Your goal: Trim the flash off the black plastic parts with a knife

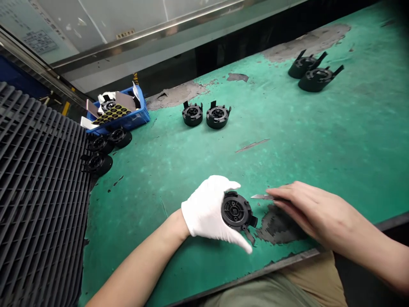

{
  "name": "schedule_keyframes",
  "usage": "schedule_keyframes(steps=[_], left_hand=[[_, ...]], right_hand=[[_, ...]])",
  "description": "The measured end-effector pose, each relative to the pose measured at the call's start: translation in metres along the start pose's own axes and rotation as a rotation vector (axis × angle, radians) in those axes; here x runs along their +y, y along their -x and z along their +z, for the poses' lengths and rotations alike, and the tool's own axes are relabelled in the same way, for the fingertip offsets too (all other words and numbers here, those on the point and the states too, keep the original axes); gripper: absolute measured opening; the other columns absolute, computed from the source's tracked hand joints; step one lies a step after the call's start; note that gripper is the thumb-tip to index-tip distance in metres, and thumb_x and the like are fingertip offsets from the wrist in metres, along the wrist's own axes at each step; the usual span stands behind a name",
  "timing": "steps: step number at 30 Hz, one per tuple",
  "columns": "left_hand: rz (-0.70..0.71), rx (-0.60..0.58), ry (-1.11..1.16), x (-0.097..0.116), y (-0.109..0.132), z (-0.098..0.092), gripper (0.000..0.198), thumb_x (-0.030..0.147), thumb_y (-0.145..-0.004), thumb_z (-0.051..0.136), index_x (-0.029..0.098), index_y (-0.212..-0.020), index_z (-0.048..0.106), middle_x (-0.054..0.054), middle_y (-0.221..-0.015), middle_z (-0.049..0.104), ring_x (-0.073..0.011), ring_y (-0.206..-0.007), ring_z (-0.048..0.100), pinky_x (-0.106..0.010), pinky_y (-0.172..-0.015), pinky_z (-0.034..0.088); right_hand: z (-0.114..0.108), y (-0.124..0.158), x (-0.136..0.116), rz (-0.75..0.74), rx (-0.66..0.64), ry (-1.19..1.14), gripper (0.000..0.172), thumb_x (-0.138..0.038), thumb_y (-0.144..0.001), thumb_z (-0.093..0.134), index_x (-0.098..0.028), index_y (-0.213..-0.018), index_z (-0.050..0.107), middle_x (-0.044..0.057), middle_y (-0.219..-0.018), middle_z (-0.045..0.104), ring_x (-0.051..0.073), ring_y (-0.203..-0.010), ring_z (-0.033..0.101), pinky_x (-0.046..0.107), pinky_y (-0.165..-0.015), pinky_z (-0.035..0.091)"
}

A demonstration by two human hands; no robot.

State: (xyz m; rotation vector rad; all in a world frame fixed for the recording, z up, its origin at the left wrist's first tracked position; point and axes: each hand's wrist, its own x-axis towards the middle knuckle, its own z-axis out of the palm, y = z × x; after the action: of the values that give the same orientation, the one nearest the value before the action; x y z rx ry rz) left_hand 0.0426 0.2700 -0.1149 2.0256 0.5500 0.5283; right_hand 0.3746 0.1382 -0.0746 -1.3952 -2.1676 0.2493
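Observation:
My left hand [209,209], in a white glove, is wrapped around the left side of a round black plastic part [236,210]. Its thumb and a finger stretch along the part's edges. The part shows a ribbed round face with small tabs sticking out on its lower right. Bare, my right hand [315,209] pinches a small craft knife whose pointed metal blade [262,197] faces left. A short gap separates the blade tip from the part's upper right edge. The fingers hide most of the knife's handle.
Two similar black parts [217,116] stand mid-table, two taller ones [316,79] at the far right, and several [99,164] at the left. A blue bin [143,111] with mixed items sits beside a dark ribbed panel [41,192]. The green tabletop [179,170] has worn patches.

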Motion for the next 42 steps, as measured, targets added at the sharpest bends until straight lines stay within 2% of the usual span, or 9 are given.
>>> schedule_keyframes(steps=[4,6,11,16,25,33,36,39,42], left_hand=[[-0.074,-0.086,-0.043,0.000,-0.004,-0.005,0.129,0.095,-0.072,0.118,0.027,-0.173,0.076,-0.022,-0.160,0.091,-0.0507,-0.151,0.089,-0.072,-0.138,0.071],[-0.063,-0.112,-0.026,-0.003,-0.007,-0.006,0.119,0.092,-0.079,0.116,0.029,-0.172,0.078,-0.020,-0.164,0.091,-0.0493,-0.153,0.089,-0.067,-0.138,0.070],[0.028,-0.185,-0.006,-0.008,-0.012,-0.003,0.149,0.098,-0.056,0.121,0.025,-0.178,0.074,-0.024,-0.162,0.092,-0.0558,-0.153,0.090,-0.068,-0.135,0.073],[0.021,-0.166,-0.046,-0.005,-0.012,-0.003,0.136,0.088,-0.067,0.123,0.025,-0.178,0.075,-0.024,-0.165,0.091,-0.0537,-0.154,0.089,-0.065,-0.136,0.073],[0.062,-0.172,-0.026,-0.008,-0.009,-0.004,0.134,0.083,-0.072,0.123,0.023,-0.181,0.073,-0.027,-0.176,0.085,-0.0524,-0.164,0.085,-0.065,-0.142,0.069],[0.096,-0.188,-0.001,-0.009,-0.012,-0.005,0.132,0.085,-0.075,0.122,0.024,-0.182,0.073,-0.025,-0.174,0.086,-0.0519,-0.164,0.085,-0.065,-0.143,0.068],[0.098,-0.195,0.003,-0.007,-0.013,-0.007,0.129,0.082,-0.076,0.122,0.025,-0.181,0.073,-0.025,-0.173,0.087,-0.0517,-0.163,0.085,-0.065,-0.142,0.069],[0.064,-0.194,-0.013,-0.005,-0.013,-0.008,0.126,0.082,-0.075,0.123,0.027,-0.177,0.076,-0.024,-0.174,0.087,-0.0518,-0.162,0.086,-0.066,-0.142,0.069],[0.044,-0.183,-0.014,-0.004,-0.012,-0.008,0.126,0.082,-0.073,0.124,0.028,-0.176,0.077,-0.023,-0.174,0.087,-0.0519,-0.161,0.086,-0.066,-0.141,0.069]], right_hand=[[-0.003,-0.017,0.015,-0.180,-0.076,0.050,0.045,-0.020,-0.128,0.064,-0.033,-0.165,0.087,0.006,-0.118,0.095,0.029,-0.096,0.085,0.043,-0.083,0.064],[-0.004,-0.021,0.019,-0.243,-0.100,0.079,0.056,-0.015,-0.126,0.062,-0.034,-0.175,0.081,0.004,-0.114,0.094,0.026,-0.093,0.082,0.040,-0.083,0.063],[-0.004,-0.023,0.014,-0.327,-0.131,0.160,0.079,-0.001,-0.117,0.059,-0.027,-0.191,0.063,0.002,-0.107,0.087,0.022,-0.088,0.076,0.036,-0.077,0.058],[-0.006,-0.032,0.013,-0.410,-0.123,0.211,0.066,0.003,-0.116,0.057,-0.016,-0.179,0.068,0.004,-0.107,0.083,0.022,-0.087,0.071,0.037,-0.080,0.056],[-0.007,-0.063,0.043,-0.563,-0.201,0.084,0.053,-0.003,-0.123,0.052,-0.021,-0.164,0.080,0.004,-0.104,0.083,0.025,-0.088,0.068,0.038,-0.082,0.052],[-0.016,-0.095,0.051,-0.687,-0.319,0.065,0.068,-0.007,-0.117,0.057,-0.032,-0.177,0.076,0.002,-0.103,0.084,0.025,-0.089,0.071,0.040,-0.078,0.055],[-0.019,-0.104,0.051,-0.751,-0.352,0.091,0.060,-0.009,-0.120,0.054,-0.031,-0.169,0.081,0.002,-0.101,0.083,0.026,-0.090,0.070,0.040,-0.079,0.055],[-0.024,-0.103,0.050,-0.766,-0.377,0.081,0.058,-0.010,-0.120,0.057,-0.032,-0.166,0.085,0.002,-0.100,0.082,0.026,-0.089,0.067,0.042,-0.077,0.052],[-0.028,-0.089,0.051,-0.699,-0.367,0.067,0.066,-0.008,-0.119,0.058,-0.034,-0.176,0.079,0.003,-0.104,0.085,0.026,-0.091,0.069,0.042,-0.080,0.053]])
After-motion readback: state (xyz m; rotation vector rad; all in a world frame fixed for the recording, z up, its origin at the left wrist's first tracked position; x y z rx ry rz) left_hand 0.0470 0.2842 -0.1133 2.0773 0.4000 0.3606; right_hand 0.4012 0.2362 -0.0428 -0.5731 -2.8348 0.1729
